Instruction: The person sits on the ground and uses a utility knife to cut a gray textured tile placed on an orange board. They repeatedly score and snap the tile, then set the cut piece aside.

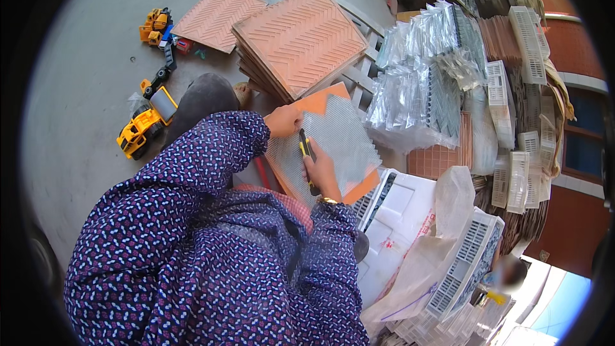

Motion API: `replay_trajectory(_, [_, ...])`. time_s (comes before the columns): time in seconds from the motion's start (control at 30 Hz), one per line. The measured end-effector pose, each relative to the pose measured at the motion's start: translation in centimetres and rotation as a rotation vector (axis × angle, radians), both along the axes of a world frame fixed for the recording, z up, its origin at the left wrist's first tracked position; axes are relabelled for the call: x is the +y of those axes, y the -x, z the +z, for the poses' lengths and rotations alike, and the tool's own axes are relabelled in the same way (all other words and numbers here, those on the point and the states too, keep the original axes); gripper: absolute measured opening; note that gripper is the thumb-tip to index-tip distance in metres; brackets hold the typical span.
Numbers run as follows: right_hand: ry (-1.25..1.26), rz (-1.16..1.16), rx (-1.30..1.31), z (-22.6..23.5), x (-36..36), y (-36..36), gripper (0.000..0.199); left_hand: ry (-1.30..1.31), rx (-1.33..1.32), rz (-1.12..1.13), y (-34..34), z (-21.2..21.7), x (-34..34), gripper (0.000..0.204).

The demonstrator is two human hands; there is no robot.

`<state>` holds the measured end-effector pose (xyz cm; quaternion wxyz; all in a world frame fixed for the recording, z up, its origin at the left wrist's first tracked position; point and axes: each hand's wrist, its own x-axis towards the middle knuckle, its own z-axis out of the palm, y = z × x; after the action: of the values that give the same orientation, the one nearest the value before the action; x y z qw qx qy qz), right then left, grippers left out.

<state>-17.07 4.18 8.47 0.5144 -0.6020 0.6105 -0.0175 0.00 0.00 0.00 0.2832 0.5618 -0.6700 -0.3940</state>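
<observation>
An orange board (363, 187) lies tilted in front of my lap, with a grey finely ribbed sheet (336, 134) over most of it. My right hand (322, 171) is closed around a yellow-and-black utility knife (305, 145); its tip points away from me, over the sheet's left part. Close to that tip, my left hand (284, 121) rests at the board's upper left edge. Its fingers are curled and pinched together beside the sheet, and what is between them is too small to make out.
Beyond the board stands a stack of orange herringbone-patterned panels (301, 41). Toy trucks (146, 122) lie on the floor at left. On the right are plastic-wrapped grey bundles (416, 70), a white box (397, 211) and white plastic crates (466, 263). A blurred person (506, 275) is at lower right.
</observation>
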Motion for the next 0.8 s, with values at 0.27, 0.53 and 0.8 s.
replay_trajectory(0.27, [-0.006, -0.192, -0.207, -1.8, 1.9, 0.1, 0.056, 0.046, 0.121, 0.028, -0.1, 0.0, 0.5, 0.008])
replay_trajectory(0.53, [0.013, -0.271, -0.28, -2.3, 4.1, -1.0, 0.054, -0.084, 0.206, 0.022, 0.3, 0.8, 0.6, 0.008])
replay_trajectory(0.8, [0.082, -0.433, -0.357, -2.8, 4.2, -4.1, 0.054, -0.144, 0.403, 0.031, 0.3, 0.0, -0.5, 0.007])
